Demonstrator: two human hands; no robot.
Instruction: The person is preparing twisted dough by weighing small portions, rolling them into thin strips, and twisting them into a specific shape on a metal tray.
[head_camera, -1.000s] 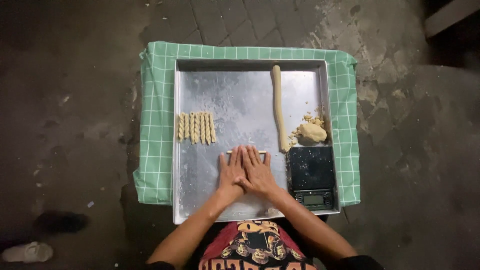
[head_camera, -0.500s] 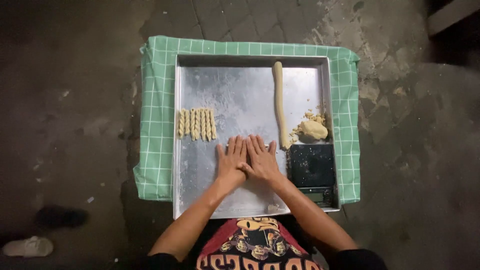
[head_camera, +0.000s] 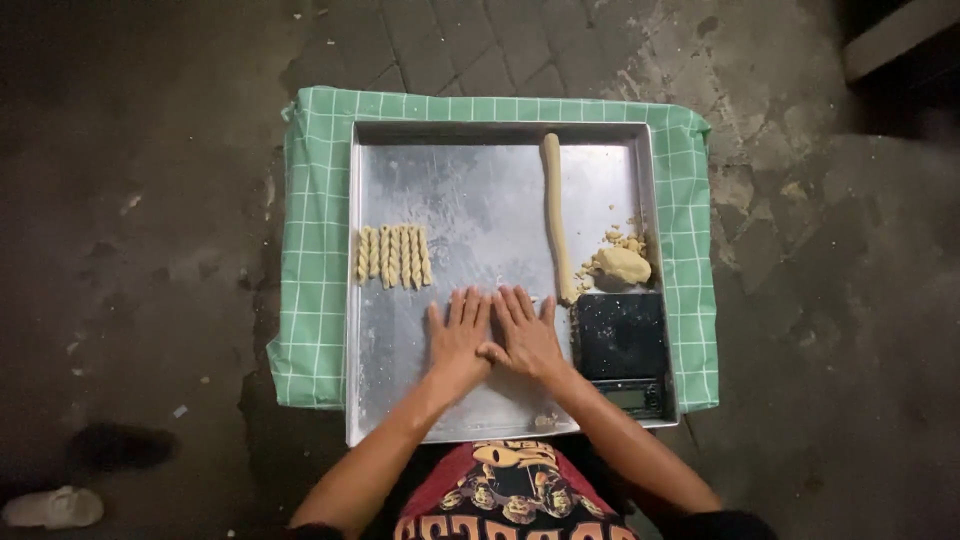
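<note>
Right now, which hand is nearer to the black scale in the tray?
The right hand: it lies flat just beside the black scale, on its left. The left hand lies farther away, beyond the right hand.

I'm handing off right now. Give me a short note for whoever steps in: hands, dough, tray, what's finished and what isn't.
Left hand and right hand: both flat, palms down, side by side on the metal tray; no grip on anything visible, and what lies under the palms is hidden.
Done: a row of twisted dough sticks at the tray's left.
Left: a long dough rope and a dough lump with crumbs, on the right.
A black scale sits in the tray's near right corner; a green checked cloth lies underneath.
</note>
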